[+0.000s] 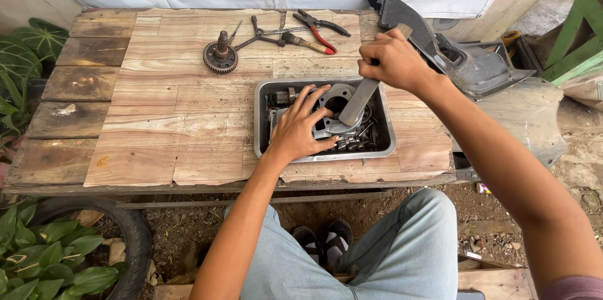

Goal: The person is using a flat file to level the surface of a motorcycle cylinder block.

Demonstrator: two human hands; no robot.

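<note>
My left hand [295, 130] presses the metal casing [336, 108] flat in the tray [260, 118]; right hand [392, 61], closed on a flat bar [359, 99], should pry gently.

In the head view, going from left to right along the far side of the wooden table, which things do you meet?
Toothed gear on its shaft → red-handled pliers → right hand gripping a flat metal bar → black plastic vehicle panel.
</note>
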